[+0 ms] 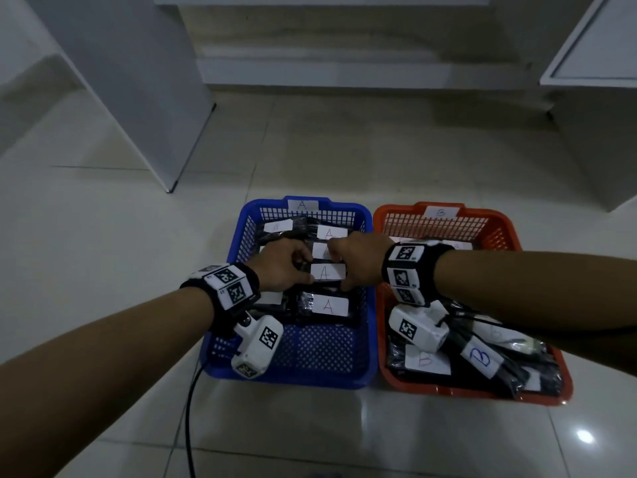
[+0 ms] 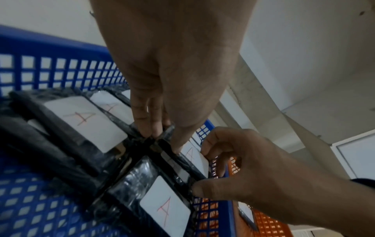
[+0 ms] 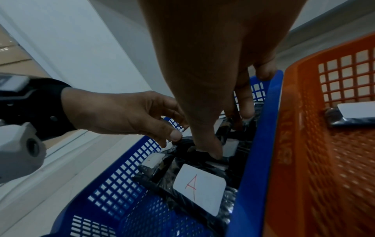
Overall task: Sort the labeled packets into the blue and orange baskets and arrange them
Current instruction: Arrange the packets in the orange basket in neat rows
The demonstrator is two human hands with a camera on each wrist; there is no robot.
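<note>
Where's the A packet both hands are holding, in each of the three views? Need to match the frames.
Head: held A packet at centre of the blue basket, between the left hand and right hand.
Left wrist: right of centre, below the left hand's thumb.
Right wrist: mostly hidden under the right thumb.
Shared landmark: the next A packet nearer the person.
</note>
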